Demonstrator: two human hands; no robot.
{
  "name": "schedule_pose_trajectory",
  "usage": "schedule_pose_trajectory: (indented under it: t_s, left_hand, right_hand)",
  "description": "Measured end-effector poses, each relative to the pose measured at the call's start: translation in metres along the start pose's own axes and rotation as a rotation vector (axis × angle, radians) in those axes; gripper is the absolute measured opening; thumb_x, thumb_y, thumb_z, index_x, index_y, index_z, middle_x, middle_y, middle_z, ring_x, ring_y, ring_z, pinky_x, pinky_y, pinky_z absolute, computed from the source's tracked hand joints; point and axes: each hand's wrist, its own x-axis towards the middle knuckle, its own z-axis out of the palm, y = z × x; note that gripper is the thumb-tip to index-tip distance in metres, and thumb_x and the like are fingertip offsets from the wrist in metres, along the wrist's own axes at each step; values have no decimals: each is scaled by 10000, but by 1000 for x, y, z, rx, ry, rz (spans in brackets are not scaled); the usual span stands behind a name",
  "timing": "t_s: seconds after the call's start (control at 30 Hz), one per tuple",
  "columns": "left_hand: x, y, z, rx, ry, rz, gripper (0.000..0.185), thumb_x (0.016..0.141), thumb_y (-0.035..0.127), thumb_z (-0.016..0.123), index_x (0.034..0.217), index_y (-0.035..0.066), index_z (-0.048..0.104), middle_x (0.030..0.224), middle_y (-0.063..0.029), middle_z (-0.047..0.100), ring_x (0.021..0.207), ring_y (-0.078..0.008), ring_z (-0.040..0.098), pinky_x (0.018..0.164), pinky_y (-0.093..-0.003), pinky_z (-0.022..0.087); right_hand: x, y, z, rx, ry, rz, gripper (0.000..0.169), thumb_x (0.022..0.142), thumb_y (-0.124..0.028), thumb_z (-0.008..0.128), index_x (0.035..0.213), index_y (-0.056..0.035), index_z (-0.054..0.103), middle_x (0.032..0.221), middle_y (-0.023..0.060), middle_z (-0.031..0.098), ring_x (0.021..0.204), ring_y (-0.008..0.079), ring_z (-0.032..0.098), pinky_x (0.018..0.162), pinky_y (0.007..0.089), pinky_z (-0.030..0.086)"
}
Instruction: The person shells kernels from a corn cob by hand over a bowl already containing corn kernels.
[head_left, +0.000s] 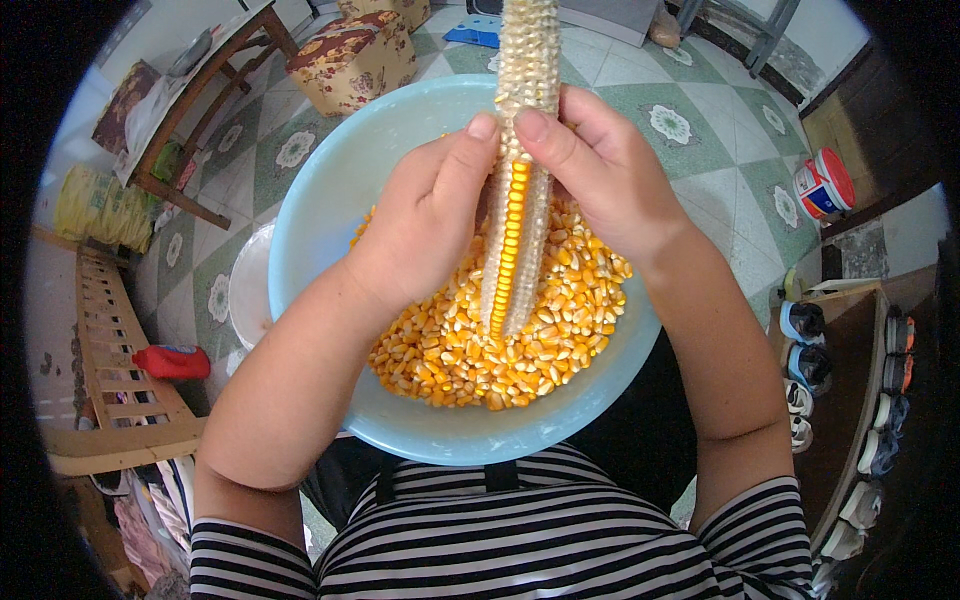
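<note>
A mostly stripped corn cob (530, 56) is held lengthwise above the basin, one end pointing away from me. One row of yellow kernels (510, 247) still clings along its near half. My left hand (442, 195) grips the cob's left side, thumb pressed near the top of that row. From the right, my right hand (611, 165) grips it too, with its thumb on the cob just above the row. Both hands' other fingers are partly hidden. Loose corn kernels (480, 375) lie heaped in the light blue plastic basin (315, 172), close against my body.
A white round container (251, 277) stands partly behind the basin's left side. On the tiled floor are a floral box (356, 64), a red bottle (174, 361) and a white bucket with a red lid (825, 184). Shoes fill a rack (851, 375) at right; a wooden table (202, 97) stands far left.
</note>
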Motion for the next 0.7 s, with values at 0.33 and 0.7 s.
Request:
schedule_pose_trajectory:
  t_s: [0.33, 0.7]
  left_hand:
    - [2, 0, 0, 52, 5, 115, 351, 924, 304, 330, 986, 17, 524, 876, -66, 545, 798, -136, 494, 742, -250, 400]
    - [2, 0, 1, -4, -13, 67, 314, 932, 265, 335, 1043, 17, 493, 868, -52, 538, 797, -115, 496, 728, -251, 411]
  right_hand:
    - [5, 12, -5, -190, 141, -230, 388, 742, -322, 655, 874, 29, 554, 784, 98, 566, 754, 156, 527, 666, 294, 430]
    - [2, 0, -2, 89, 101, -16, 358, 752, -261, 650, 944, 13, 523, 838, 88, 588, 721, 136, 561, 630, 272, 465]
